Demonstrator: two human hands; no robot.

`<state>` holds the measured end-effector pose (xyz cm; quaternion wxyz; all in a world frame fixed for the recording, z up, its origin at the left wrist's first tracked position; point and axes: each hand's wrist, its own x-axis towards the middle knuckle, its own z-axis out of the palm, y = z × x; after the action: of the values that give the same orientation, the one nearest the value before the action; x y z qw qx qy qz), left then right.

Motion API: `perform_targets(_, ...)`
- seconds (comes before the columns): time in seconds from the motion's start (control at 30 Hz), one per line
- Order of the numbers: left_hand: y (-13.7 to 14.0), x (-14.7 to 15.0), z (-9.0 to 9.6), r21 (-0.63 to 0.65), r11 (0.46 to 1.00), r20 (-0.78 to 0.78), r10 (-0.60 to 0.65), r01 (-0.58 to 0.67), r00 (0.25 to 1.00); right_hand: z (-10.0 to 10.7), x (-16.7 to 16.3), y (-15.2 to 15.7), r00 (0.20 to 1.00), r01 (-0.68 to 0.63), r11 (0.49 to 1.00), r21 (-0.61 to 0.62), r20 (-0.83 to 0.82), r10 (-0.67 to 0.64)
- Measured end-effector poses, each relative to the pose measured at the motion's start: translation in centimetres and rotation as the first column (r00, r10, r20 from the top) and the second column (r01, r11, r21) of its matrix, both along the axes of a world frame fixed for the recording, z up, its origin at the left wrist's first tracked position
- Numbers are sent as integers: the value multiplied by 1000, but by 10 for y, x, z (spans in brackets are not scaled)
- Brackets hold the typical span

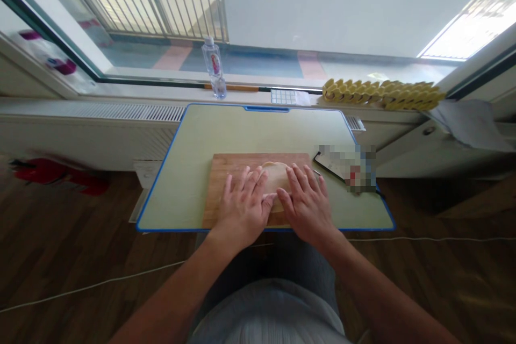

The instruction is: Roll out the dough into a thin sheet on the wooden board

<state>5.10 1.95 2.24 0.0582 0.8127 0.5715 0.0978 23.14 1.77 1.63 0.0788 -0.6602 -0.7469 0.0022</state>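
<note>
A pale, flat round of dough (277, 174) lies on a wooden board (220, 167), partly covered by both hands. On its left side rests my left hand (244, 201), palm down with the fingers stretched out and spread. My right hand (306, 201) lies flat on the right side of the dough, fingers also extended. The two thumbs come close together at the near edge of the round. Neither hand grips anything. The board sits on a light green table (173, 193) with a blue rim.
Right of the board lies a dark-edged phone (330, 165), partly blurred out. On the windowsill stand a clear bottle (213, 67), a small checked card (283, 97) and a row of yellow objects (382, 94). A red fire extinguisher (60, 174) is on the floor at left.
</note>
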Motion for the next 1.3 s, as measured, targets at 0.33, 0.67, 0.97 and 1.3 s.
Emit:
perform_targets(0.33, 97, -4, 3, -205, 979, -61, -10, -3, 998, 9, -6, 94, 992, 67, 992, -110, -103, -78)
perform_targets(0.67, -10, -2, 0, 34, 999, 19, -23, 22, 1000, -8, 5, -12, 996, -51, 995, 83, -75, 58)
perform_targets(0.97, 71, -2, -3, -8, 1000, -7, 17, -17, 1000, 0, -4, 67, 996, 32, 999, 29, -85, -29)
perform_targets(1.3, 8, -2, -3, 58, 998, -10, -2, 2, 1000, -8, 3, 6, 993, -46, 993, 112, -100, 58)
